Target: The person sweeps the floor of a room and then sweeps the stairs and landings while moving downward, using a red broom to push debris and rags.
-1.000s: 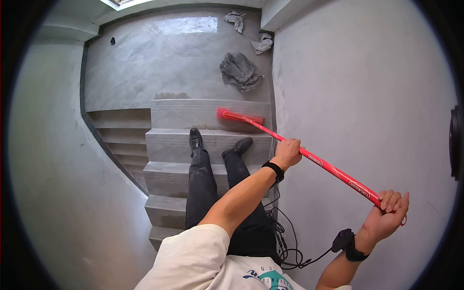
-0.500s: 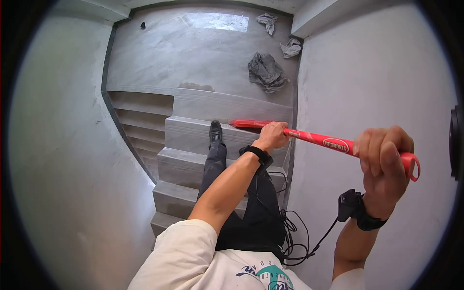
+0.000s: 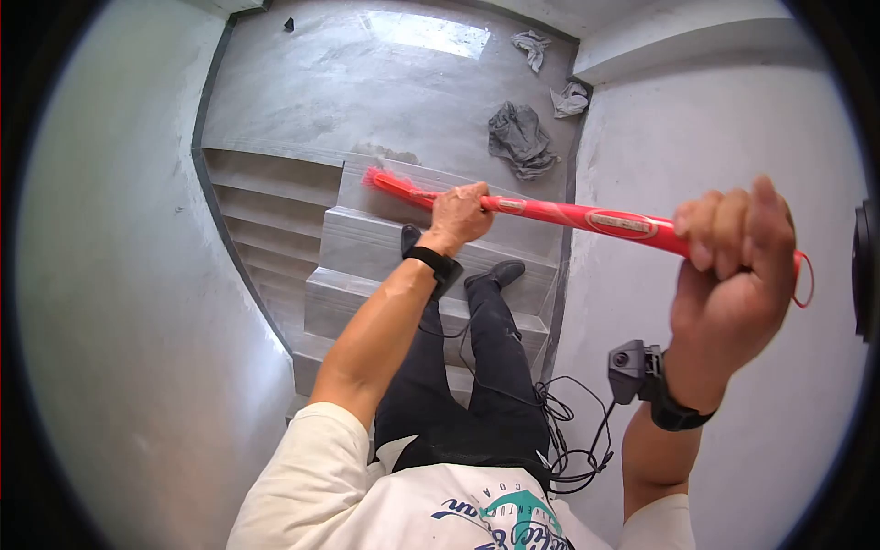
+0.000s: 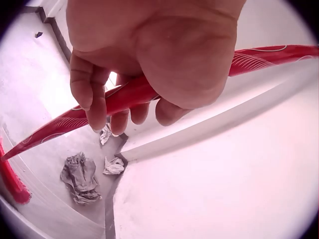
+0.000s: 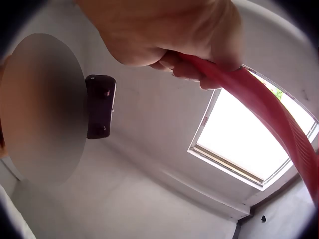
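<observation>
Both hands hold a red broom (image 3: pixel 596 220) with a long printed handle and red bristles. My left hand (image 3: pixel 461 215) grips the handle low, close to the broom head (image 3: pixel 394 186). At the handle's end, by its hanging loop (image 3: pixel 807 280), my right hand (image 3: pixel 733 266) is wrapped round the grip, raised near the head camera. The bristles lie over the top step (image 3: pixel 522 220), toward its left end. In the left wrist view, the left fingers (image 4: pixel 97 107) curl round the handle. The right wrist view has the right hand (image 5: pixel 194 35) round the handle against the ceiling and window.
Grey stairs (image 3: pixel 344 293) lie under my feet, beside a second flight (image 3: pixel 275 197) at left. Crumpled grey cloths (image 3: pixel 522 137) lie on the landing (image 3: pixel 348 92). Walls stand close on both sides. A loose black cable (image 3: pixel 568 449) hangs by my right leg.
The broom head has swept left along the top step, and my left hand has gone left with it. My right hand has risen closer to the head camera, still gripping the handle's end.
</observation>
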### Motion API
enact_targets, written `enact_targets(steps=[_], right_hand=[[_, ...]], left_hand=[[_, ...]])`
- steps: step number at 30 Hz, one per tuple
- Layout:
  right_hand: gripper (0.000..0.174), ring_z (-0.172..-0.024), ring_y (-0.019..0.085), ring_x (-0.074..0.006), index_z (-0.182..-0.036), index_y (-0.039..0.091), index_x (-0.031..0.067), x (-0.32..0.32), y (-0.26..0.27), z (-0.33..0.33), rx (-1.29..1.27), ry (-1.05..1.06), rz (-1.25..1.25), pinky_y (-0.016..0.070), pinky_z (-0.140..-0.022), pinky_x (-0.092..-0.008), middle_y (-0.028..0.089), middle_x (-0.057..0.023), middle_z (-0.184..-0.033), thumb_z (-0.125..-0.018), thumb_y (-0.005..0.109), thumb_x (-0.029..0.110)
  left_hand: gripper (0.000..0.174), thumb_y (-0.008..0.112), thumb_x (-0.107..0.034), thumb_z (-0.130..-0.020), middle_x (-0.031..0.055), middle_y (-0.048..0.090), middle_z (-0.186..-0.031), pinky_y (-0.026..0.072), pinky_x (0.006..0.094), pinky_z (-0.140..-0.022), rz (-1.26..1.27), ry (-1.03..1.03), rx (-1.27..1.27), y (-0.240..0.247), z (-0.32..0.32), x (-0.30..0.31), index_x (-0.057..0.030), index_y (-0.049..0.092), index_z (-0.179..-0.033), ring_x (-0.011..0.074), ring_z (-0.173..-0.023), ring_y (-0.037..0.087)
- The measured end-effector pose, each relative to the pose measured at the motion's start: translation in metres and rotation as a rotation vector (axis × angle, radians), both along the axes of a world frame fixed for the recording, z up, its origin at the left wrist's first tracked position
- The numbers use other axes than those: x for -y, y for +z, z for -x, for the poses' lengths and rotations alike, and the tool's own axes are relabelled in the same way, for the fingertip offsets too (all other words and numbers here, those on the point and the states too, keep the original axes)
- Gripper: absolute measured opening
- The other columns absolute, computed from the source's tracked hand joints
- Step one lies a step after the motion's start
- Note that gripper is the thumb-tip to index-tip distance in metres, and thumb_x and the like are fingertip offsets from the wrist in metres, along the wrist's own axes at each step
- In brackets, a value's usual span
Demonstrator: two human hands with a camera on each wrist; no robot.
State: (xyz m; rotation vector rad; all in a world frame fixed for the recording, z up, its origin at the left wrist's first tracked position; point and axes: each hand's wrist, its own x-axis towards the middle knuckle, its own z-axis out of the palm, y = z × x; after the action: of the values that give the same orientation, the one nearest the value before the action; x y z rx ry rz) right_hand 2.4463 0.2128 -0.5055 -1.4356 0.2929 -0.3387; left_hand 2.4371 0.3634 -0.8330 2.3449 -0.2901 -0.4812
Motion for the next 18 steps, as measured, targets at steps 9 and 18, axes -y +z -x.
enact_targets(steps=[9, 18], right_hand=[[0.035, -0.045, 0.032, -0.0085, -0.063, 0.039, 0.0116, -0.105, -0.002, -0.091, -0.103, 0.281, 0.158, 0.0298, -0.049, -0.0267, 0.036, 0.0016, -0.050, -0.092, 0.057, 0.017], [0.032, -0.047, 0.035, -0.0120, -0.064, 0.036, 0.0105, -0.213, -0.028, -0.107, 0.067, 0.098, 0.028, 0.0354, -0.055, -0.0300, 0.035, -0.0007, -0.051, -0.091, 0.054, 0.010]], left_hand=[[0.013, 0.061, -0.021, -0.078, 0.0191, 0.064, -0.075, 0.0489, 0.0489, -0.068, 0.140, 0.192, -0.259, 0.005, -0.007, -0.034, -0.0079, 0.061, -0.078, 0.0406, -0.078, 0.062], [0.015, 0.059, -0.021, -0.077, 0.0182, 0.066, -0.081, 0.0518, 0.0446, -0.074, -0.076, 0.185, -0.102, -0.028, -0.112, -0.187, -0.0069, 0.064, -0.075, 0.0365, -0.082, 0.064]])
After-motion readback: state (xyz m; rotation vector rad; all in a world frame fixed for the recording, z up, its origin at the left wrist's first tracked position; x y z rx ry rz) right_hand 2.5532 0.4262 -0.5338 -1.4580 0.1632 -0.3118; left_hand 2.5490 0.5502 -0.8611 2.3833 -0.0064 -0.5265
